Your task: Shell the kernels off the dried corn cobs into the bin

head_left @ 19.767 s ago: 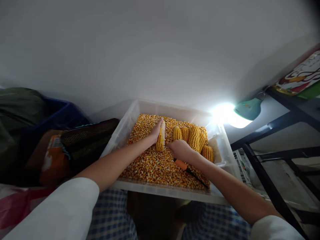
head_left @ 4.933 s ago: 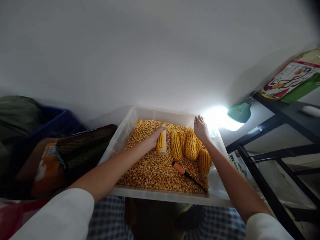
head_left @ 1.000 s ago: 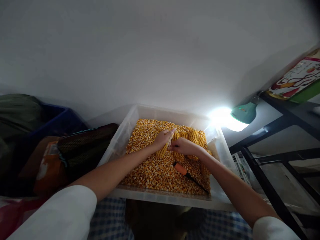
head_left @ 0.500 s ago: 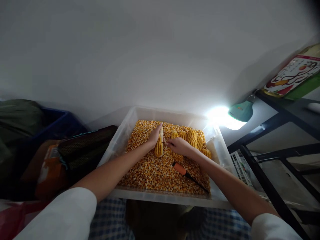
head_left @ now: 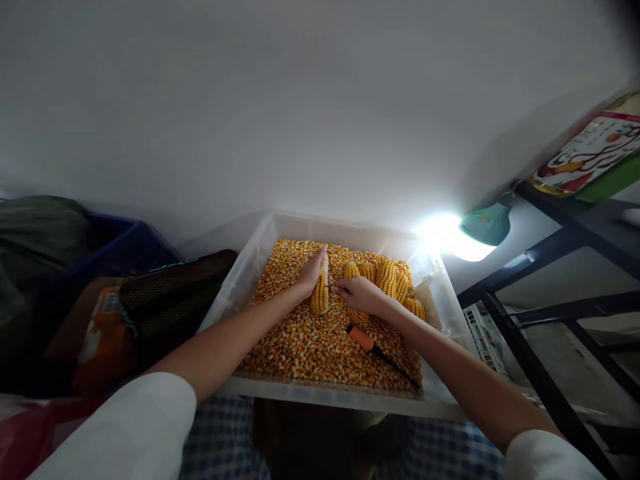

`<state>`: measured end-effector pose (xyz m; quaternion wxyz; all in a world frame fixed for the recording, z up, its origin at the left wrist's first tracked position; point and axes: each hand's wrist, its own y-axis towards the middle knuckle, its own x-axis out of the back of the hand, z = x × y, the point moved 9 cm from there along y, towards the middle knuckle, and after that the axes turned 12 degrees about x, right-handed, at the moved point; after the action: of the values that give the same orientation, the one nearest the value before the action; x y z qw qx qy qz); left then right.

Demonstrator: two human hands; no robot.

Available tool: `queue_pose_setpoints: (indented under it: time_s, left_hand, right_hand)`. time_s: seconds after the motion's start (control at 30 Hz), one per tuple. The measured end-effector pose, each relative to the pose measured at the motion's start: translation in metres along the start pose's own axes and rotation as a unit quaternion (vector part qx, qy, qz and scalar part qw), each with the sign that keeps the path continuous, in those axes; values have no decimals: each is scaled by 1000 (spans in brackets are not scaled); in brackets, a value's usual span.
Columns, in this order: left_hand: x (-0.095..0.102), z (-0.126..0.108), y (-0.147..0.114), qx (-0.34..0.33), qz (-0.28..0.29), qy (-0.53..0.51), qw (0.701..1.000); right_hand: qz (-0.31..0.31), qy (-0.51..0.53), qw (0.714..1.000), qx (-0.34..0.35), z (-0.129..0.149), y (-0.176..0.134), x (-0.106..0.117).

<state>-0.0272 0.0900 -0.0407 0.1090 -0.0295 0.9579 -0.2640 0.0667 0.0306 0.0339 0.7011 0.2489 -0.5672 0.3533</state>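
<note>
My left hand (head_left: 311,272) is wrapped around an ear of corn (head_left: 320,300), which stands nearly upright in view. Its upper part shows a pale stripped strip, while rows of yellow kernels remain lower down. At the ear's right side, my right hand (head_left: 357,292) is closed in a pinch on a thin dark tool (head_left: 332,287) whose tip meets the cob; most of this tool is hidden by the fingers. Below the right hand, a screwdriver-like tool with an orange handle (head_left: 361,337) and a black shaft lies on loose corn kernels (head_left: 305,350).
A translucent plastic bin (head_left: 330,399) holds the kernels. Several whole ears of corn (head_left: 386,275) lie at its right. A lit green lamp (head_left: 487,227) hangs from a dark metal rack (head_left: 555,310) on the right. A black mesh bag (head_left: 173,293) and a blue crate (head_left: 137,243) are left.
The whole view has shifted slightly. Both hands stay at the same ear, with the thin tool's tip still against its right side; the orange-handled tool has not moved.
</note>
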Motion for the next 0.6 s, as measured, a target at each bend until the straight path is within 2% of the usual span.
queue_pose_setpoints:
  time_s: [0.13,0.4,0.6]
  left_hand:
    - [-1,-2,-3,-1,-2,13,1000]
    - [-5,-10,-15,-56,-38,58,996]
    - [-8,-14,-19,-98,-59,126,985]
  right_hand:
    - [4,-1,1000,-13,2,0,-3]
    - [15,-26,999,-34,7,-3,-3]
    - [23,-58,995,-84,10,-5,-5]
